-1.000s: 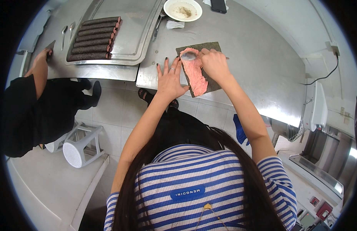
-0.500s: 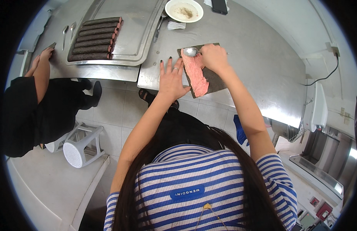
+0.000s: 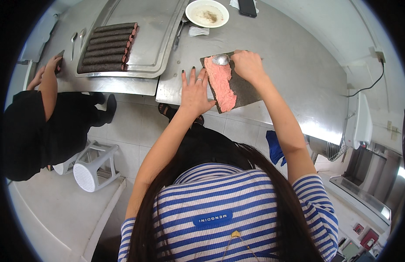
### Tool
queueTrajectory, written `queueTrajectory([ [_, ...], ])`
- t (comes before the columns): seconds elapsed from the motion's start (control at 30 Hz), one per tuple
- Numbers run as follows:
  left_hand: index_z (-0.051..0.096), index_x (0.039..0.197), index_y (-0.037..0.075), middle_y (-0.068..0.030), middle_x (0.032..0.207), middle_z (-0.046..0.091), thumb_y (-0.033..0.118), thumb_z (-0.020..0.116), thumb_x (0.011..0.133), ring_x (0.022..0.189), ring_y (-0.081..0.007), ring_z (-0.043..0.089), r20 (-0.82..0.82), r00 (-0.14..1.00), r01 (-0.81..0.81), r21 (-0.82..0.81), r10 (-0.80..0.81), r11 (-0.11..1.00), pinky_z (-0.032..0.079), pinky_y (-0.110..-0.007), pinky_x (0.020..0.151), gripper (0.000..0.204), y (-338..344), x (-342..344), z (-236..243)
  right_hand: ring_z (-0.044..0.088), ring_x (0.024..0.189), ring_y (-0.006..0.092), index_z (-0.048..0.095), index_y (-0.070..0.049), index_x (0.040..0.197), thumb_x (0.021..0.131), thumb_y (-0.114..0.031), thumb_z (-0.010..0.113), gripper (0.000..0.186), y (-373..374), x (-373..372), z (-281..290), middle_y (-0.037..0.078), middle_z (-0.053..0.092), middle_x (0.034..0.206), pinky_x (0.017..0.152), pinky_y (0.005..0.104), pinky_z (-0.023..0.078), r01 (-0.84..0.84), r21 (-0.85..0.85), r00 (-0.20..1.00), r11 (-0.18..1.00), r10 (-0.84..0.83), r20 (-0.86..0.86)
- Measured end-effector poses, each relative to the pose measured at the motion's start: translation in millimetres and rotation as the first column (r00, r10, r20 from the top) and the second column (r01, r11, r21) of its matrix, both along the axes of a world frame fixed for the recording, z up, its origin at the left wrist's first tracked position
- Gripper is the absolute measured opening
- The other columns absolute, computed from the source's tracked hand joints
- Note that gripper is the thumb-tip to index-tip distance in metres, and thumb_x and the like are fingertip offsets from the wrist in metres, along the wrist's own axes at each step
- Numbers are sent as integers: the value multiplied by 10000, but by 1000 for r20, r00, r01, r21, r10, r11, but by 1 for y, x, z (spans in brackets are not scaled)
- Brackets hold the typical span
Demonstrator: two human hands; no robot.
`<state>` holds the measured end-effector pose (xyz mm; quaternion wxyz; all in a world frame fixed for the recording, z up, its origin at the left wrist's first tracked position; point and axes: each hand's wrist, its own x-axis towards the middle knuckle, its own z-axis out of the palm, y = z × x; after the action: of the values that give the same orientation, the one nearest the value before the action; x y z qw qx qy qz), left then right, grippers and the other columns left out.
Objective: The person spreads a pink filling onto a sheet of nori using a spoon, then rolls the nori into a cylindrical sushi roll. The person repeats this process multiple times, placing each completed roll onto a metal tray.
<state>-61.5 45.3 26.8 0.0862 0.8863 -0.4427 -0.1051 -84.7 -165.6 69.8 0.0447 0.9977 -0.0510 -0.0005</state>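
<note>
A dark seaweed sheet (image 3: pixel 245 92) lies on the steel table in front of me, its left part covered by a long strip of pink paste (image 3: pixel 220 84). My right hand (image 3: pixel 248 65) is closed round the handle of a metal spoon (image 3: pixel 220 60), whose bowl rests on the paste near its far end. Along the sheet's left edge my left hand (image 3: pixel 195 92) lies flat with its fingers spread, the fingertips and thumb at the edge. A ring is on one finger.
A metal tray (image 3: pixel 153 39) on the left bears several dark rolls (image 3: pixel 108 47) with pink ends. A white bowl (image 3: pixel 198 22) of cloudy liquid, a folded tissue (image 3: pixel 198 31) and a phone (image 3: pixel 247 8) stand at the far side. Another person's hands (image 3: pixel 49 70) hold a dark roll at far left.
The spoon has shifted slightly to the right over the paste, along with my right hand. My left hand stays at the edge. The other person's dark piece is raised a little more into view.
</note>
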Motion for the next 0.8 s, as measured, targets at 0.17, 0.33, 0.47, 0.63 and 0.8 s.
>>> queueTrajectory([
  [0.17,318,1431,30,-78,1492,321,494,746,665,1405,-359,244,-11,1000,-6,7,6,1000,114,-596,1138,992,1,1,1,686,792,337,690,-17,795,721,-110,610,143,-8,-1,21,168,684,853,674,438,542,58,-5,993,998,-58,-101],
  [0.33,308,1437,35,-78,1498,311,492,747,666,1406,-359,242,-17,1000,-7,7,7,1000,112,-598,1139,998,1,0,-1,680,800,336,689,-26,819,729,-80,583,149,-10,-10,30,156,680,876,673,441,539,10,14,992,1000,-8,-123],
  [0.47,306,1438,36,-75,1506,298,490,750,665,1408,-356,238,-40,999,-2,8,2,1000,119,-599,1137,1000,0,1,0,668,795,324,693,-46,822,733,-60,559,161,-7,-23,14,128,665,873,666,439,531,-120,78,981,990,130,-142],
  [0.63,330,1424,32,-77,1498,314,481,753,662,1401,-358,252,-18,1000,-5,2,5,1000,127,-604,1134,980,1,0,0,664,765,336,690,-40,756,710,-60,573,127,7,-55,13,134,664,839,653,446,529,-149,163,971,975,175,-164],
  [0.8,341,1420,18,-83,1484,325,503,744,671,1394,-350,260,-1,1000,-1,-5,1,1000,132,-597,1129,980,2,0,-1,657,820,313,724,-92,854,732,-53,557,210,1,-70,33,90,661,849,678,438,526,-110,273,950,956,182,-255],
])
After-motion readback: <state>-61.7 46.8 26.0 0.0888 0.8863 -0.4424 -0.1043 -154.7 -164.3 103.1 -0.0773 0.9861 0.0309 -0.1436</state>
